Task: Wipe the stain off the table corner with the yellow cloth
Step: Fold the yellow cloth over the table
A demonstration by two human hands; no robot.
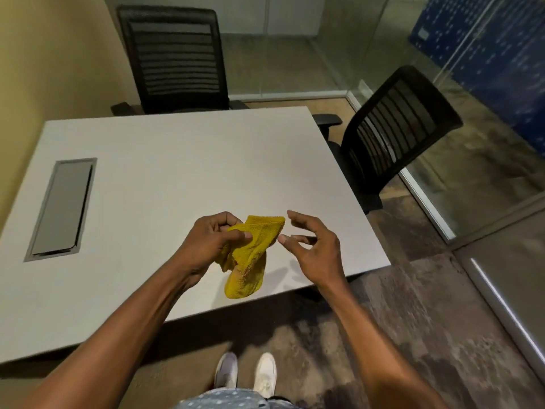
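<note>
Standing at the table's near edge, the person has two white shoes (256,374) planted on the mottled carpet (413,305), straight below the hands. Both bare forearms reach forward over that edge.

The left hand (206,243) has its fingers (222,219) curled in and the thumb laid across them, pinching the yellow cloth (253,252). The cloth is bunched. One fold stands up just right of those fingers and the longer end droops below them, with a brownish smudge on it. Whether that end touches the tabletop cannot be told.

The right hand (315,252) holds nothing. Its fingers are spread and loosely bent, and the thumb tip sits just beside the cloth's upper fold with a thin gap between.

The grey table (177,160) lies under both hands, and its near right corner is to the right of the right hand's fingers. Well to the left of the left fingers, a rectangular metal hatch (62,208) is set into the tabletop.

Beyond the fingertips, one black mesh chair (177,57) stands at the far edge. A second black chair (392,128) stands at the right side, with a glass partition (368,48) behind it.
</note>
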